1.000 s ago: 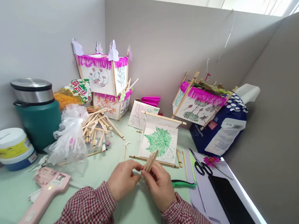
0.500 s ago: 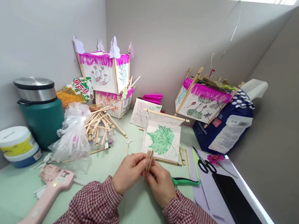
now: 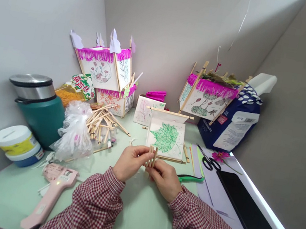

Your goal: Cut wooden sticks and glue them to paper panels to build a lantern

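A small bundle of short wooden sticks stands roughly upright between my two hands, just in front of the leaf drawing. My left hand pinches the bundle from the left side, near its upper part. Lower down, the fingers of my right hand close on the same sticks. Behind them is a white panel with a green leaf drawing, edged by wooden sticks at top and bottom. Green-handled pliers lie just right of my right hand; their head is hidden behind it.
At left are a pink glue gun, a plastic bag, a stick pile, a tub and a green flask. Fringed paper lanterns stand behind. Scissors and a black slab lie at right.
My hands have shifted slightly left and up in view, and the sticks now show more spread apart between the fingers. The whole view has tilted a little downward.
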`<act>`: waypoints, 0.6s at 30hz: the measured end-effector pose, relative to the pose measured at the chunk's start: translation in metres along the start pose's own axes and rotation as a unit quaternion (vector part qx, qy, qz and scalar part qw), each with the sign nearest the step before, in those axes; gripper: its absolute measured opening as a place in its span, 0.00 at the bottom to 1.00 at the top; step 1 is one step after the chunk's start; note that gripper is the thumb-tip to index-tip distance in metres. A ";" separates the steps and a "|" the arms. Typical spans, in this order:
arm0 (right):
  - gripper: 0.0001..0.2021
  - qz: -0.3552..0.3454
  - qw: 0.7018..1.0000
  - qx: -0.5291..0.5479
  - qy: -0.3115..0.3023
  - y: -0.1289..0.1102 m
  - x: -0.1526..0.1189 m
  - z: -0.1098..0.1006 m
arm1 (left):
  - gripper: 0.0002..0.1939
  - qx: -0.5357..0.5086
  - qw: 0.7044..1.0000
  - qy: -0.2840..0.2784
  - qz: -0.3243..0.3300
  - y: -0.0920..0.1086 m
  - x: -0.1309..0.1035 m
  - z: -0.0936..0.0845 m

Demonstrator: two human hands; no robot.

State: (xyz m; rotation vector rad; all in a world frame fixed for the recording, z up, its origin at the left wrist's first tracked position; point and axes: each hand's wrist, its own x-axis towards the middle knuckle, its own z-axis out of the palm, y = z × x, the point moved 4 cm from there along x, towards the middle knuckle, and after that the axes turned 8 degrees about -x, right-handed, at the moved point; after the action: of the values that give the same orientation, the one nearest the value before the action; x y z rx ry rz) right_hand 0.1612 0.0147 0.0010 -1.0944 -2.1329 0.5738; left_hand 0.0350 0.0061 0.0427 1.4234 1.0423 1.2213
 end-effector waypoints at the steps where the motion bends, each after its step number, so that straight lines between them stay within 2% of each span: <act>1: 0.08 0.000 1.000 -0.002 -0.004 0.000 0.000 0.000 | 0.10 0.001 1.000 0.005 0.000 -0.001 0.000 -0.001; 4: 0.10 0.002 1.000 -0.001 -0.020 -0.001 0.000 0.001 | 0.10 -0.010 1.000 0.007 0.005 -0.005 0.000 0.000; 11: 0.09 -0.001 0.998 0.034 -0.061 -0.006 0.000 0.002 | 0.08 -0.059 0.997 -0.030 0.031 -0.003 -0.004 0.008; 16: 0.09 -0.005 0.998 0.014 -0.063 -0.004 0.000 0.005 | 0.10 -0.051 0.998 -0.022 0.023 -0.005 -0.005 0.008; 18: 0.08 -0.018 0.999 -0.001 -0.045 -0.004 0.000 0.005 | 0.10 -0.045 0.999 -0.010 0.017 -0.007 -0.004 0.007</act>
State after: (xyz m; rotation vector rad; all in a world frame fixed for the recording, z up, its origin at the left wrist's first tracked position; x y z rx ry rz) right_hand 0.1552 0.0118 0.0003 -1.0470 -2.2259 0.6153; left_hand 0.0410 0.0029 0.0348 1.3863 0.9414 1.2615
